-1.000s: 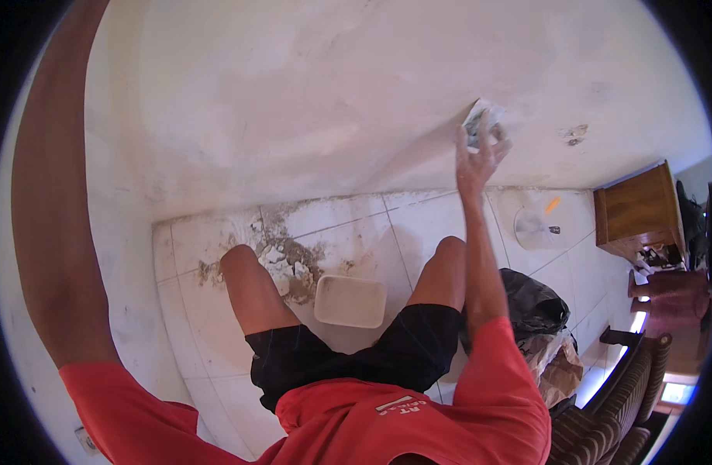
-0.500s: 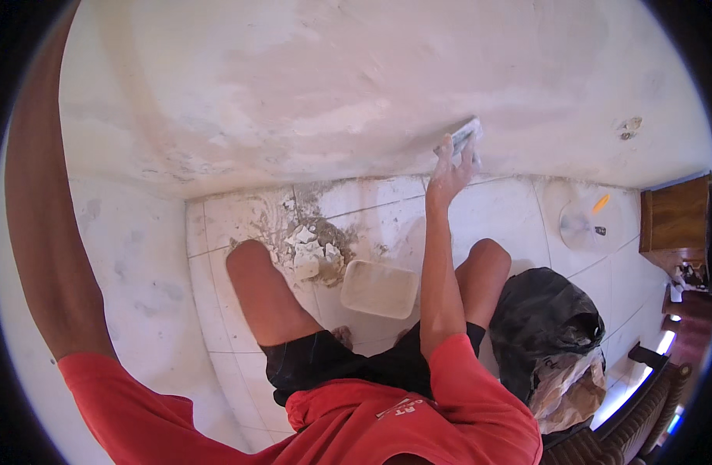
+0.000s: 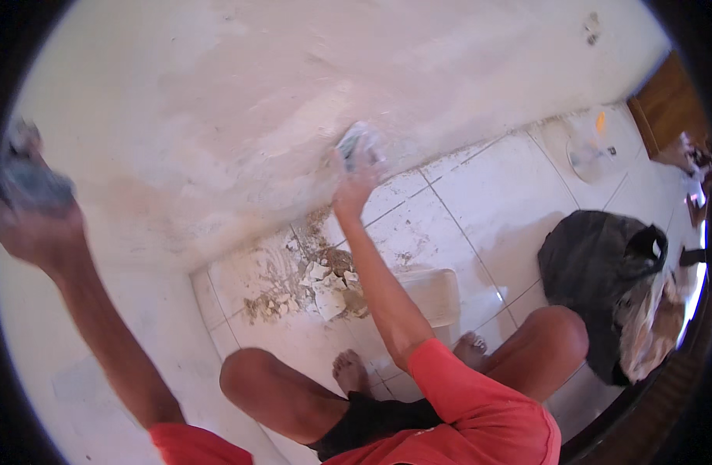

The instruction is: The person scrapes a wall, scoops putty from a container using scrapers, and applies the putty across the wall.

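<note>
In my right hand (image 3: 356, 182) is a flat, dusty grey-white block (image 3: 354, 138), possibly a sanding block, pressed to the patchy plastered wall (image 3: 278, 93) low down, just above the floor. Motion blurs the fingers around it. At the far left edge, my left hand (image 3: 42, 232) is raised by the wall with its fingers closed around a dark grey-blue thing (image 3: 34, 186). Blur and the picture's rim hide what that is.
Broken plaster pieces (image 3: 329, 294) and grit lie on the white floor tiles (image 3: 495, 194) at the wall's foot. A shallow pale tray (image 3: 437, 291) stands behind my right forearm. To the right are a black bag (image 3: 588, 256), a clear round container (image 3: 588, 159) and wooden furniture (image 3: 674, 108).
My right hand has moved left along the wall with the block. My left hand, out of view before, now shows at the left edge. The view has tilted, and my legs have shifted apart.
</note>
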`<action>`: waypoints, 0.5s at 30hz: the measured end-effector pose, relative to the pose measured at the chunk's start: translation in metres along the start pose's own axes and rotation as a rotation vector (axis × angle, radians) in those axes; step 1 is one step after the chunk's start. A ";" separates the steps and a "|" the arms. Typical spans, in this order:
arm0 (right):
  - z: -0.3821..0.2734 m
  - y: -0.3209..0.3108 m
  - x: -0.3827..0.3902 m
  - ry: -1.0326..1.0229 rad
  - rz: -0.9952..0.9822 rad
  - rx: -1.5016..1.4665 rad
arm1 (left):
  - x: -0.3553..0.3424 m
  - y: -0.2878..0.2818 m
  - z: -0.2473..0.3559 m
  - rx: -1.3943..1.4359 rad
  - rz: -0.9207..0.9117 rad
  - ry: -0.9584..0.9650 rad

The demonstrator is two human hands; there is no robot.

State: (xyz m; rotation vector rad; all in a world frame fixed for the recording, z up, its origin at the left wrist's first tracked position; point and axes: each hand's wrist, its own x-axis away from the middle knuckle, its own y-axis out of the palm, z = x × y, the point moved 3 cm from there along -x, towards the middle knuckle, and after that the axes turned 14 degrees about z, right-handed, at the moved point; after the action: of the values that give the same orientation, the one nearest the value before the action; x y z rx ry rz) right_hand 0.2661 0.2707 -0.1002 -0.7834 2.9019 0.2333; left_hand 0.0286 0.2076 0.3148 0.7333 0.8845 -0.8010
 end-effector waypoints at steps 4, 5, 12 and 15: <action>0.025 -0.005 0.060 0.064 -0.147 0.062 | 0.141 -0.044 0.019 0.026 0.107 -0.276; 0.029 -0.006 0.065 -0.040 -0.112 0.107 | 0.160 -0.068 0.025 0.055 0.057 -0.353; 0.018 -0.027 -0.094 -0.107 0.106 0.056 | 0.217 -0.163 0.075 -0.212 -0.178 -0.663; 0.035 -0.012 -0.068 0.028 -0.125 -0.072 | 0.218 -0.154 0.070 -0.425 -0.220 -0.796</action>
State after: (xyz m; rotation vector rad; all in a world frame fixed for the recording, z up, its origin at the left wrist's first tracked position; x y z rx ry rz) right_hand 0.3332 0.3003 -0.1244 -0.9838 2.8711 0.3182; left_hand 0.0127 0.0103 0.1229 -0.0826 0.3803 -0.9549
